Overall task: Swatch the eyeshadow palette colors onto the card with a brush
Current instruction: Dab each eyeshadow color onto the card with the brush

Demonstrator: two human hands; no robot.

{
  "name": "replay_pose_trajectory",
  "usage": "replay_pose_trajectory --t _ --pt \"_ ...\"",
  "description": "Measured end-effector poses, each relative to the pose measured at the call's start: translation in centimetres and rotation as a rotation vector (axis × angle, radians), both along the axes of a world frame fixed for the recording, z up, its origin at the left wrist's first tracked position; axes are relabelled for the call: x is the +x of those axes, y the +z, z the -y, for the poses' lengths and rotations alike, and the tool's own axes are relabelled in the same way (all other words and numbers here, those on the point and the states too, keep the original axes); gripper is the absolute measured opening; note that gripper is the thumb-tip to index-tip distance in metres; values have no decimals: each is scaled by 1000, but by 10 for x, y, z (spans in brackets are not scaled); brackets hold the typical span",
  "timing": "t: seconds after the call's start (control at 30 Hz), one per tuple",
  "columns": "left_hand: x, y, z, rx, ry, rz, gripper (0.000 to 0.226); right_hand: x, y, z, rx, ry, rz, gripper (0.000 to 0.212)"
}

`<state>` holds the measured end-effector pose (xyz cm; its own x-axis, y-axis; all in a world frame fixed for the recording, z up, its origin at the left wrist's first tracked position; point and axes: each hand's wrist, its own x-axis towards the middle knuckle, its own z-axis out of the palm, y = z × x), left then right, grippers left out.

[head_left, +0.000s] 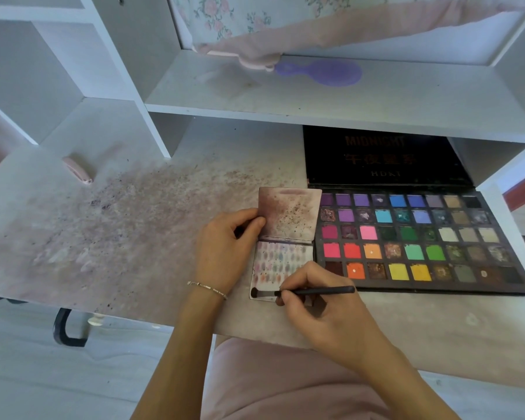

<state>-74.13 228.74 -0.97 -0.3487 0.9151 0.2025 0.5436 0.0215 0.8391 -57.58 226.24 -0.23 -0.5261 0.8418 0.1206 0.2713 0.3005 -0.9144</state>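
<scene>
White shelving fills the upper part of the frame, and below it a pale counter [128, 225] runs across the middle, dusted with purplish powder stains. At left of centre on it lies a small pink object [77, 170]. On the shelf at upper centre rests a purple hairbrush [325, 72], partly under pink cloth.

Just left of centre, the left hand [225, 247], a thin bracelet [206, 287] at its wrist, has its grip curled round the left edge of the card [285, 259], thumb pressed on the raised, stained upper flap. The card's lower panel lies flat on the counter and bears rows of small pale swatches.

At lower centre, the right hand [322, 310] pinches a dark brush [309, 291] near its ferrule, grip clenched round the handle; the bristle tip touches the card's lower left corner.

Right of the card, touching its edge, sits the open eyeshadow palette [422, 237], its black lid leaning back under the shelf, pans in purples, blues, greens, reds and yellows.
</scene>
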Motion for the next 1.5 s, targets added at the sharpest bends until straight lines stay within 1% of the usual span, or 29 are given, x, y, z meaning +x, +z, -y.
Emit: replay_pose_trajectory --t 0.17,0.3,0.4,0.47,0.53,0.63,0.73,0.83,0.93,1.0,1.1,1.27,1.4,1.5 --pt "0 -1 0 6 12 1 12 0 -1 0 -2 -23 -3 4" --pt "0 -1 -1 1 3 -2 12 1 -1 0 -2 14 11 5" --pt "1 -1 -1 -11 10 -13 12 -1 -2 -1 27 -31 5 4" --pt "0 -1 0 -10 14 -14 12 -1 -3 -1 26 -34 -31 4" --pt "-1 -1 0 -14 5 -18 13 1 -3 -1 -17 -27 -109 1" --pt "0 0 0 -16 3 -16 14 5 -3 -2 2 -123 -230 7" --pt "-1 1 0 -7 1 -30 16 12 -2 -8 42 -212 -277 12" --pt "-1 1 0 -6 -13 -46 16 25 -1 -17 136 -303 -232 18" --pt "-2 -1 -2 1 -14 -54 16 40 1 -26 218 -403 -181 18" --pt "-2 -1 -2 8 -11 -61 16 48 2 -30 266 -485 -128 15" --pt "-2 -2 -2 16 -2 -67 17 52 1 -32 277 -575 -55 11" --pt "-2 -1 -2 6 -5 -82 17 50 1 -32 289 -561 36 24" --pt "-1 0 -2 4 -1 -80 17 50 0 -33 258 -505 74 21" --pt "-1 0 -2 8 -3 -76 17 49 -1 -33 254 -518 102 19"
